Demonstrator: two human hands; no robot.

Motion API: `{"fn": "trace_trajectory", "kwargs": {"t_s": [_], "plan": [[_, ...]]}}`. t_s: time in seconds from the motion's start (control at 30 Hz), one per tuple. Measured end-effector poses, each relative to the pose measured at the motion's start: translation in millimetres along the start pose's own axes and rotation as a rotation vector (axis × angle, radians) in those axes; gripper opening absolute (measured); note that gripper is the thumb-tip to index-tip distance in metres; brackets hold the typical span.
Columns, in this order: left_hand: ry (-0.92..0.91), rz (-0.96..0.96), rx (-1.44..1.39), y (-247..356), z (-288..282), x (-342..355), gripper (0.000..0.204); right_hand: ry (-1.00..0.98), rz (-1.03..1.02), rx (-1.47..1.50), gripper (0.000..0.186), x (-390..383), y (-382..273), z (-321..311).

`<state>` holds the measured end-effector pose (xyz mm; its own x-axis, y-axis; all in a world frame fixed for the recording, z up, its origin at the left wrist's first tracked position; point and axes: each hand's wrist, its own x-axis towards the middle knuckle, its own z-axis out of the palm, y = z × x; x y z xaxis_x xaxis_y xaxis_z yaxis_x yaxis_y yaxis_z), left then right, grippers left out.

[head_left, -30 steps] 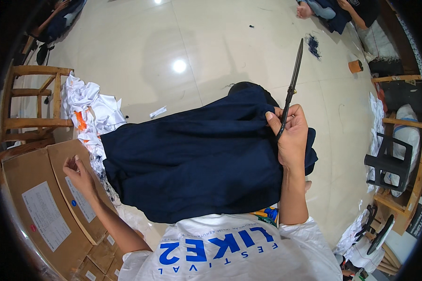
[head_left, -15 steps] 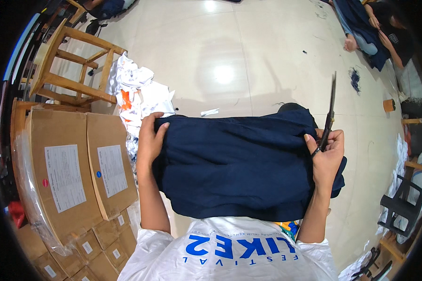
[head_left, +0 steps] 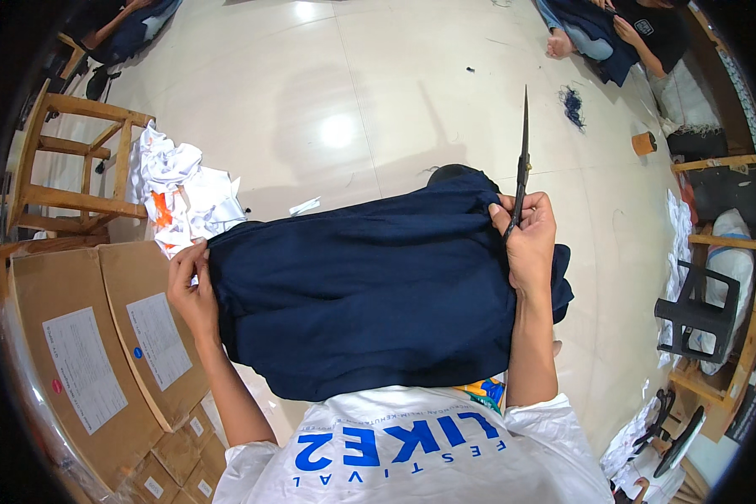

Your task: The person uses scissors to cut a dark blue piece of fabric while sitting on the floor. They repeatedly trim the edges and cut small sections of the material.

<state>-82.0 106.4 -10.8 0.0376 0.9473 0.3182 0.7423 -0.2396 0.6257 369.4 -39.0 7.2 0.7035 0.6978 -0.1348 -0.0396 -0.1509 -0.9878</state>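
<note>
A dark navy piece of cloth (head_left: 370, 294), perhaps a garment, lies spread over my lap. At its upper left corner my left hand (head_left: 195, 290) pinches the edge between thumb and fingers. My right hand (head_left: 531, 244) grips black scissors (head_left: 522, 160), their long blades pointing up and away from me. The thumb and fingers of that same hand also press on the cloth's upper right corner. Folds run sideways across the cloth, and part of it hangs past my right forearm. Whether the garment is a shirt or trousers I cannot tell.
Large cardboard boxes (head_left: 84, 336) stand at my left, by a wooden stool (head_left: 84, 151) and a heap of white cloth (head_left: 185, 185). A black plastic stool (head_left: 701, 311) is at the right. Two other people with dark cloth sit at the far left and far right.
My left hand has shifted down and left along with its cloth corner, so the cloth's upper edge now slants. The right hand still holds the scissors and the cloth. My view has turned right.
</note>
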Motion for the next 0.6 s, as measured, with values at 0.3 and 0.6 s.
{"fn": "trace_trajectory", "kwargs": {"t_s": [0.3,0.6], "plan": [[0.078,-0.178,-0.284,-15.8,-25.3,-19.1,0.016,0.091,-0.168,-0.295,0.036,0.6,-17.6,3.9],[-0.012,-0.206,-0.458,-12.9,-58.2,-38.1,0.016,0.17,-0.208,-0.268,0.033,10.2,-16.9,-11.9]]}}
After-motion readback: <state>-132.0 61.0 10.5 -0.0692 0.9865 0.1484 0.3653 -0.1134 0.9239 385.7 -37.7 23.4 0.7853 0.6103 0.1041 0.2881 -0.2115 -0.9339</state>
